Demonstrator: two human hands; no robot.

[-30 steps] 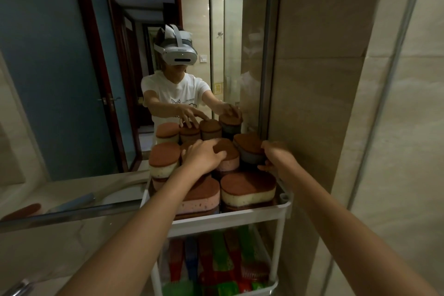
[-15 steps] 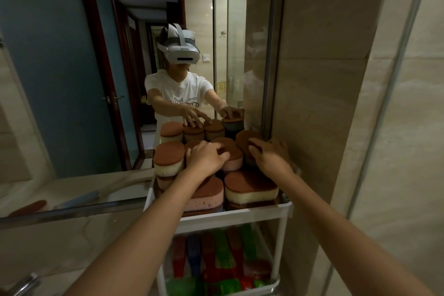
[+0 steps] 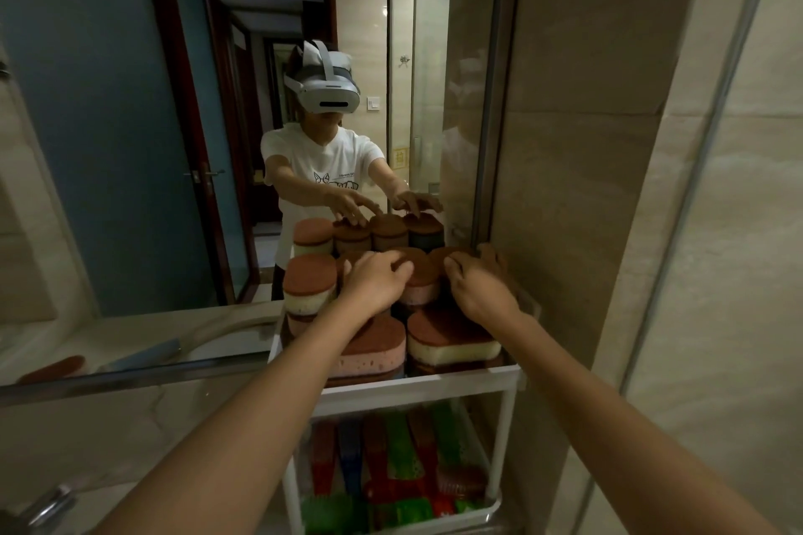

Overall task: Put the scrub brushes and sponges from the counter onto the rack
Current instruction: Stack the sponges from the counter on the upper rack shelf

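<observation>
A white two-tier rack (image 3: pixel 417 389) stands against the mirror. Its top tier holds several brown-topped sponges: a pink one (image 3: pixel 373 350) front left, a cream one (image 3: pixel 452 339) front right, a stacked pair (image 3: pixel 309 282) at the left. My left hand (image 3: pixel 376 280) rests on a back-row sponge (image 3: pixel 419 278), fingers bent over its top. My right hand (image 3: pixel 478 282) lies on the back-right sponges, mostly covering them. The mirror shows both hands flat with fingers apart. Several coloured scrub brushes (image 3: pixel 399 452) fill the lower tier.
The mirror (image 3: pixel 130 143) rises just behind the rack and doubles the sponges. A tiled wall (image 3: pixel 586 187) stands close on the right, with a glass door frame (image 3: pixel 695 187) beyond it. The pale counter (image 3: pixel 108 426) extends left, with a faucet (image 3: pixel 48 504) at bottom left.
My right hand has moved left from the rack's back-right corner onto the back-right sponges. My left hand has stayed on the back middle sponge.
</observation>
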